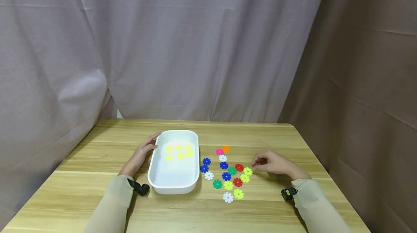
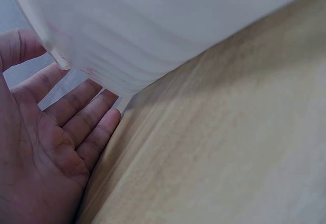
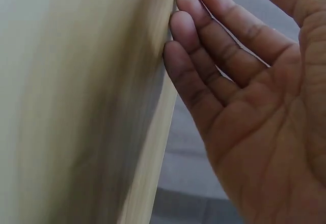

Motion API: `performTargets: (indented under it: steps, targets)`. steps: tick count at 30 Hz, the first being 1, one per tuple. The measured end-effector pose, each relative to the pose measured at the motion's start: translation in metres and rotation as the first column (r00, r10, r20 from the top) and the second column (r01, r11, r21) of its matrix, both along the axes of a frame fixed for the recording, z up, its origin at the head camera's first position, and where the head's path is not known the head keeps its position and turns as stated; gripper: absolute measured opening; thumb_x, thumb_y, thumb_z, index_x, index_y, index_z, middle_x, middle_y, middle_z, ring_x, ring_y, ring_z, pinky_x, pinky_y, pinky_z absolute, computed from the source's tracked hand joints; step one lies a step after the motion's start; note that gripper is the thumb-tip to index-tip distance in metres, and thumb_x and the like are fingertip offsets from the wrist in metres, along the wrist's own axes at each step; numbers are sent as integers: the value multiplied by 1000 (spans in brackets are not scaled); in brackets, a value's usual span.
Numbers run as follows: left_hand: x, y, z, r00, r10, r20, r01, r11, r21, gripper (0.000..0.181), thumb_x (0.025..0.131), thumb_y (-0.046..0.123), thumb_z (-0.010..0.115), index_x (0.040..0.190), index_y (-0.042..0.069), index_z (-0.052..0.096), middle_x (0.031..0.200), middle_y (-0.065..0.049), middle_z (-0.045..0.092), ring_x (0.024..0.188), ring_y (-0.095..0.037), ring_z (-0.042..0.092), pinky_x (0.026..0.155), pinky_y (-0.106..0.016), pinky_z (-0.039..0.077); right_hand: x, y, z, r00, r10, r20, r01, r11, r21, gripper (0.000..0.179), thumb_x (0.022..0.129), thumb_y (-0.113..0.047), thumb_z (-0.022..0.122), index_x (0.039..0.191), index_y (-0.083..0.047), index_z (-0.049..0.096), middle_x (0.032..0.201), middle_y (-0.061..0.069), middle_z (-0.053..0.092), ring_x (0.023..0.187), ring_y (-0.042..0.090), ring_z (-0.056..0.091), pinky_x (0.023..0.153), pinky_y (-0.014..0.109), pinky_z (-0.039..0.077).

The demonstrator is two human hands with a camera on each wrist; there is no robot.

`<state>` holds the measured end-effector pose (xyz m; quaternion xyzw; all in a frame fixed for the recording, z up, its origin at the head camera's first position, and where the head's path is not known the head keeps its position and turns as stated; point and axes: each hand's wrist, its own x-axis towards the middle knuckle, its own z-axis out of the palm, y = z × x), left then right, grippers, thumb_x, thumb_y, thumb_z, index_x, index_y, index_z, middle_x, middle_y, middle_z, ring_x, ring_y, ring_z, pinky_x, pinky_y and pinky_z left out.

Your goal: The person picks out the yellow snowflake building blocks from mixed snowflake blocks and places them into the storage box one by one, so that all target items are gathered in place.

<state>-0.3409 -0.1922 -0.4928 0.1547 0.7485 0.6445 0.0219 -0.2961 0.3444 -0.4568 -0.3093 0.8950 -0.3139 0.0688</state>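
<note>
My left hand (image 1: 140, 157) rests at the left side of a white plastic tub (image 1: 174, 188), thumb at the rim and fingers stretched along the outer wall near its far corner. In the left wrist view, the fingers (image 2: 84, 109) lie fairly straight beside the tub (image 2: 142, 35). Several yellow discs (image 1: 180, 156) lie flat inside the tub, towards its far end. My right hand (image 1: 272, 162) is low over the table, right of the scattered notched discs. Its fingertips are close to a yellow-green notched disc (image 1: 248, 171). The right wrist view shows loosely bent fingers (image 3: 186, 66) with nothing visible held.
Between tub and right hand lie blue (image 1: 226, 176), red (image 1: 238, 182), green (image 1: 217, 184), white (image 1: 228, 197), pink (image 1: 219, 152) and orange (image 1: 226, 149) notched discs. Grey curtains (image 1: 195, 51) hang behind and beside the wooden table (image 1: 182, 215).
</note>
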Motion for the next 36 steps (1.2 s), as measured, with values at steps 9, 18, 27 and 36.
performTargets:
  steps: [9,18,27,36]
  targets:
    - [-1,0,1,1000,4,1,-4,1000,-1,57,98,18,49,155,18,41,151,-22,45,136,-37,44,113,-50,28,4,3,-4,998,-8,63,8,1000,1,28,89,-28,78,106,-9,68,90,1,63,82,12,55,72,26,47]
    - [1,0,-2,1000,-2,4,2,1000,-8,56,99,15,48,155,15,40,152,-23,44,137,-39,43,114,-50,27,4,-4,-9,998,-4,55,4,1000,1,31,87,-29,80,106,-9,66,90,1,61,83,16,54,72,27,46]
    - [2,0,-2,1000,8,-6,-8,1000,-11,56,99,17,49,155,17,42,151,-22,45,136,-38,45,106,-31,36,1,-2,-12,999,0,46,1,1000,-8,28,87,-28,79,106,-13,66,89,0,60,81,15,53,70,27,45]
    - [4,0,-1,1000,5,-10,-6,1000,-16,56,99,17,49,155,17,41,151,-22,45,137,-37,43,114,-50,25,0,-1,-15,999,18,42,-17,999,-37,19,91,-24,76,105,-14,68,91,-2,64,83,13,56,72,27,47]
